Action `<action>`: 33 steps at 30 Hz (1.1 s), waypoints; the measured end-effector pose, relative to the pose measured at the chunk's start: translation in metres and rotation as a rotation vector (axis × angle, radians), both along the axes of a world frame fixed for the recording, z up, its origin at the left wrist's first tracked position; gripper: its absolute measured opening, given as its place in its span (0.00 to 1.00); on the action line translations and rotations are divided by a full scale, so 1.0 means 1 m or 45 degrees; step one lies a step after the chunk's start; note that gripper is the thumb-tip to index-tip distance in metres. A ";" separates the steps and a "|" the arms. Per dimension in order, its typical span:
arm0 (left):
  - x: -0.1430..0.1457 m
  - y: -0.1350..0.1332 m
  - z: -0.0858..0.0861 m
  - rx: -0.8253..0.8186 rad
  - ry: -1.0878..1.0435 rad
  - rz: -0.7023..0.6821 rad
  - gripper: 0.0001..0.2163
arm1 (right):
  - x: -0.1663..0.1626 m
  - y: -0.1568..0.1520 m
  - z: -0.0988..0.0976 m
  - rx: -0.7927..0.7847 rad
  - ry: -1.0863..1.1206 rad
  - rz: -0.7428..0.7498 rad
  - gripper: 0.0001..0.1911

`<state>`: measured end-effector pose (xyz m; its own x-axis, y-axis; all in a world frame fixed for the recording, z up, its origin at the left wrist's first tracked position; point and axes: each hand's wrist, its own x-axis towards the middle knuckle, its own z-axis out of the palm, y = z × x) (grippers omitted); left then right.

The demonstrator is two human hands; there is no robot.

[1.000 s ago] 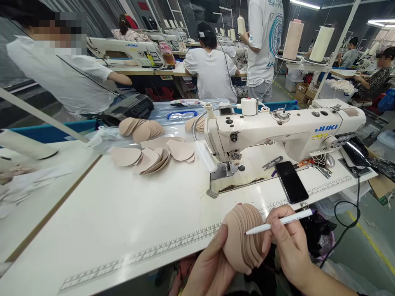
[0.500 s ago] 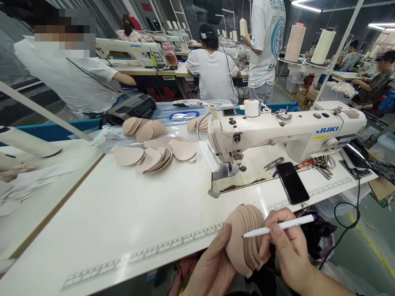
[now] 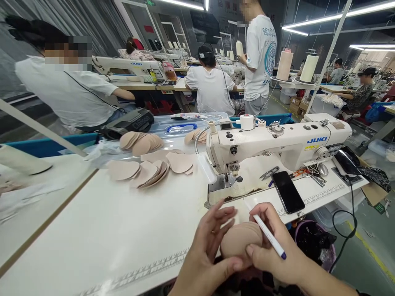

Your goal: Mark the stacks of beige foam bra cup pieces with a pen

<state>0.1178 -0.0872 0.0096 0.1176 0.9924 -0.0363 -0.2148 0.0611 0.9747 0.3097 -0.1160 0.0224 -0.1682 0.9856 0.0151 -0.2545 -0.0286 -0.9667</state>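
At the table's near edge both hands meet on a beige foam cup stack [image 3: 239, 241]. My left hand [image 3: 205, 250] cradles it from the left, thumb beneath and fingers spread above. My right hand [image 3: 274, 250] presses the stack from the right while pinching a white pen [image 3: 266, 233] with a blue tip between its fingers. More beige foam cups [image 3: 148, 166] lie fanned out on the white table [image 3: 108, 222] to the left of the white sewing machine [image 3: 277, 144].
A black phone [image 3: 288, 191], snips and scissors [image 3: 304, 172] lie on the machine bed. Thread cones [image 3: 284, 65] stand behind. A black pouch [image 3: 129, 121] and clear plastic lid sit at the table's far side. Several people work at other machines beyond; one stands.
The stack dropped lower and turned so its rounded top faces me. My left fingers spread open over it. The pen swung from level to pointing down and right. The view tilted upward.
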 end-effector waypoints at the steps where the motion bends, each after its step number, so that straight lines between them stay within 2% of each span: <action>1: 0.002 -0.002 0.000 -0.028 -0.070 0.077 0.44 | -0.003 0.001 -0.002 0.015 0.121 -0.048 0.25; 3: 0.006 -0.007 -0.002 -0.171 -0.265 0.072 0.40 | -0.010 0.004 -0.005 0.068 0.325 -0.141 0.26; 5: 0.011 -0.013 -0.007 -0.402 -0.553 -0.130 0.33 | -0.019 0.004 -0.008 0.114 0.424 -0.234 0.26; 7: 0.015 -0.016 -0.014 -0.570 -0.871 -0.382 0.25 | -0.030 0.002 -0.012 0.154 0.395 -0.323 0.26; 10: 0.017 -0.015 -0.024 -0.545 -1.137 -0.505 0.17 | -0.036 -0.006 -0.022 0.257 0.156 -0.399 0.26; 14: 0.006 -0.009 -0.033 -0.445 -1.223 -0.422 0.15 | -0.014 -0.015 -0.028 0.261 -0.205 -0.333 0.24; 18: -0.005 -0.007 -0.033 -0.464 -1.254 -0.384 0.21 | 0.010 -0.011 -0.026 0.116 -0.169 -0.507 0.14; 22: -0.008 -0.010 -0.033 -0.498 -1.194 -0.270 0.35 | 0.008 0.000 -0.025 -0.030 0.090 -0.491 0.17; 28: -0.013 -0.016 -0.035 -0.583 -0.973 -0.181 0.48 | -0.004 0.008 -0.018 -0.177 0.308 -0.512 0.23; 30: -0.016 -0.018 -0.035 -0.675 -0.928 -0.180 0.49 | -0.005 0.009 -0.015 -0.195 0.333 -0.526 0.23; 33: -0.020 -0.018 -0.040 -0.812 -0.974 -0.139 0.47 | -0.003 0.011 -0.011 -0.208 0.356 -0.524 0.22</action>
<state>0.0976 -0.1056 -0.0300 0.4210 0.7963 -0.4344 -0.7325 0.5809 0.3550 0.3062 -0.1054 0.0115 0.2222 0.9625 -0.1558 -0.5241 -0.0168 -0.8515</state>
